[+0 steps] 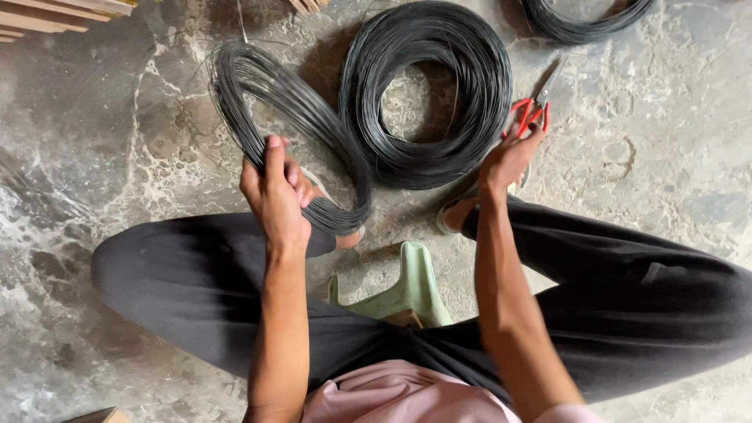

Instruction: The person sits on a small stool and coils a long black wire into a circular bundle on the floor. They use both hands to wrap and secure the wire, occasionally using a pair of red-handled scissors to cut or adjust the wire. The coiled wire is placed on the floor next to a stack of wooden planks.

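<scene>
My left hand [274, 196] grips a thin coil of dark wire [270, 90], holding it upright and slightly tilted off the floor. My right hand [511, 157] reaches toward red-handled scissors [533, 110] lying on the concrete; its fingertips touch the handles, but a closed grip does not show. Between the hands a thick coil of black wire [427, 47] lies flat on the floor.
I sit on a low green stool [411, 286] with my legs in black trousers spread either side. Another wire coil [583, 23] lies at the top right. Wooden planks [55, 14] rest at the top left. The floor is stained concrete [666, 157].
</scene>
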